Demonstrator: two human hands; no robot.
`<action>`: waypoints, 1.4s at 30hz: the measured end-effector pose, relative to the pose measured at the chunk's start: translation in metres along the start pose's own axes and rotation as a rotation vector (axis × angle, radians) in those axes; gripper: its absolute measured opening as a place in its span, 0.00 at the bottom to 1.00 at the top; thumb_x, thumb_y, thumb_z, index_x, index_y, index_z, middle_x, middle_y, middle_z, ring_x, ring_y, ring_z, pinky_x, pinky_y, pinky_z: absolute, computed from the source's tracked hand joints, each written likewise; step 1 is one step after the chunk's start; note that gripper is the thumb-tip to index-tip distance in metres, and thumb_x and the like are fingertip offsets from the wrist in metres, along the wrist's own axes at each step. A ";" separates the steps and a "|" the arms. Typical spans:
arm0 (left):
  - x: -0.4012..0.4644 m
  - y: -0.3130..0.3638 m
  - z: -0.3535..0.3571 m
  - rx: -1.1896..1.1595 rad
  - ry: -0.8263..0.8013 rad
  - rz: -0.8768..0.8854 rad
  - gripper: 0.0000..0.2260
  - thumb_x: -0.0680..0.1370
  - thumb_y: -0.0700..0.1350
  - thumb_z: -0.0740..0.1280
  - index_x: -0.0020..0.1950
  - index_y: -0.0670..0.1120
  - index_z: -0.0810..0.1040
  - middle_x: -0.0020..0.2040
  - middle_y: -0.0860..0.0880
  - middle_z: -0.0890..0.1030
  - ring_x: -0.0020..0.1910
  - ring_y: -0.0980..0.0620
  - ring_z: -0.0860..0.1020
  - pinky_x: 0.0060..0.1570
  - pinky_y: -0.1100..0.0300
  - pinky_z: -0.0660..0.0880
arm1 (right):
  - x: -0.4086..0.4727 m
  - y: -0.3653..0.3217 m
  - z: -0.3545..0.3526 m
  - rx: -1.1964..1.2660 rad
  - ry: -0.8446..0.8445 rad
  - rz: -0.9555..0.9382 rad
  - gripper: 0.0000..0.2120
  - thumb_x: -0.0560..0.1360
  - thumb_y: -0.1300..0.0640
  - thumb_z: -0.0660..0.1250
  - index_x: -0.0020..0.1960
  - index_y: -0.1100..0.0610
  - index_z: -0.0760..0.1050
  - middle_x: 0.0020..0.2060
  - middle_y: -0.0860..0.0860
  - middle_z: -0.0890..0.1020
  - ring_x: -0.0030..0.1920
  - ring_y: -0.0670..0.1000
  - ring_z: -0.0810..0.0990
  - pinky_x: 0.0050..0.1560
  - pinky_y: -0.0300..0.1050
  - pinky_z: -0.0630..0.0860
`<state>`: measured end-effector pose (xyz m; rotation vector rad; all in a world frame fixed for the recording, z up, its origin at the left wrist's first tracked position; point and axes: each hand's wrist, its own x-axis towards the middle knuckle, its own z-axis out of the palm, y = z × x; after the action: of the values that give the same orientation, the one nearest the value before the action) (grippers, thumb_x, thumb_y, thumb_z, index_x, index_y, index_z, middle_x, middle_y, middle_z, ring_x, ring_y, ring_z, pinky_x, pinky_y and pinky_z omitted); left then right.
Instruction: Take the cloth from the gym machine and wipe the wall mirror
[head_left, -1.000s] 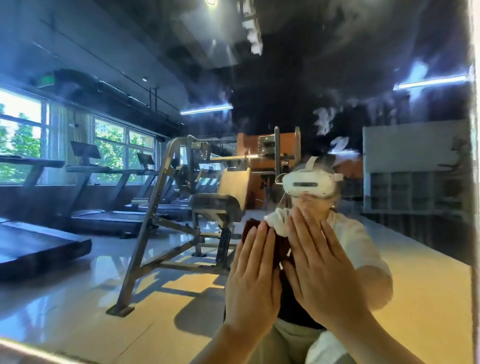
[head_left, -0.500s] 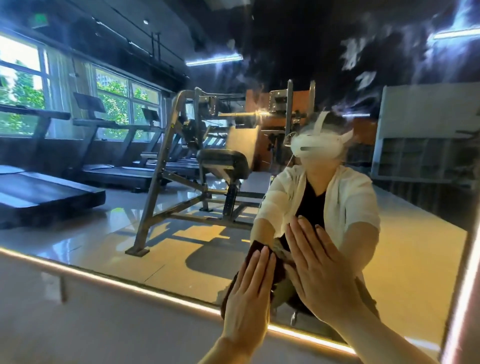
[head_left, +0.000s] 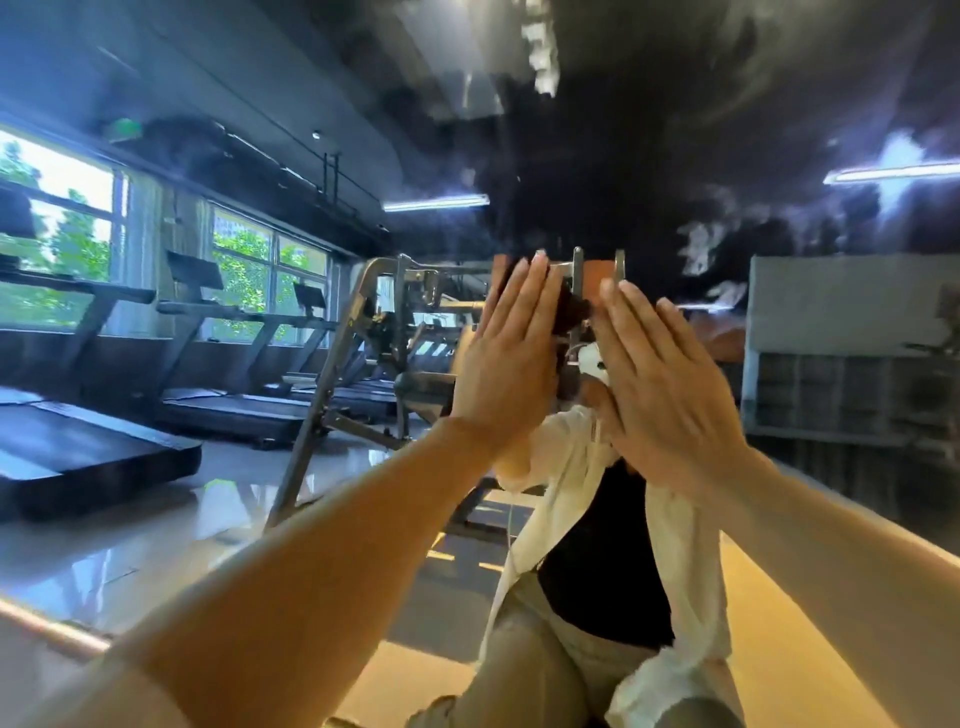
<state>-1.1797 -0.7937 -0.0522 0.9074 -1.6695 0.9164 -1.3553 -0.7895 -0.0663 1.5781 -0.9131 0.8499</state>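
The wall mirror fills almost the whole view and reflects the gym. A dark brown cloth is pressed flat against the glass at head height; only a strip of it shows between my hands. My left hand lies on the cloth's left part with straight fingers pointing up. My right hand presses on its right part, fingers straight and angled up-left. Both arms reach up from the bottom of the view. Most of the cloth is hidden behind my palms.
The mirror's lit lower edge runs across the bottom left. In the reflection stand a metal-framed gym machine, treadmills by the windows, grey shelving at right, and a person in a white shirt.
Both hands have slid the cloth up the mirror from near its lower edge to head height. The view has tilted up, so the lower edge now shows only at the bottom left.
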 end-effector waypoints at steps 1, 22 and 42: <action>0.024 -0.004 -0.005 0.014 0.019 -0.008 0.26 0.83 0.46 0.52 0.80 0.39 0.54 0.81 0.41 0.54 0.80 0.45 0.48 0.79 0.50 0.47 | 0.005 -0.002 0.002 -0.017 0.011 0.005 0.31 0.85 0.46 0.47 0.80 0.65 0.54 0.80 0.62 0.56 0.80 0.60 0.54 0.80 0.58 0.53; -0.128 0.016 -0.017 -0.317 -0.006 -0.235 0.21 0.81 0.45 0.59 0.74 0.44 0.69 0.72 0.44 0.73 0.68 0.46 0.75 0.60 0.49 0.79 | -0.093 -0.104 -0.001 0.589 -0.034 0.046 0.27 0.84 0.48 0.54 0.78 0.62 0.62 0.81 0.49 0.53 0.80 0.44 0.51 0.79 0.42 0.53; -0.013 -0.042 -0.106 -0.457 0.100 -0.624 0.08 0.83 0.40 0.61 0.51 0.54 0.73 0.47 0.62 0.73 0.53 0.55 0.73 0.55 0.60 0.70 | 0.038 -0.053 0.002 0.162 0.048 0.022 0.25 0.85 0.46 0.53 0.80 0.53 0.62 0.79 0.59 0.61 0.80 0.61 0.55 0.80 0.58 0.48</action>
<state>-1.0969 -0.7158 -0.0339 0.9557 -1.3042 0.1445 -1.2907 -0.7891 -0.0561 1.6815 -0.8459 0.9943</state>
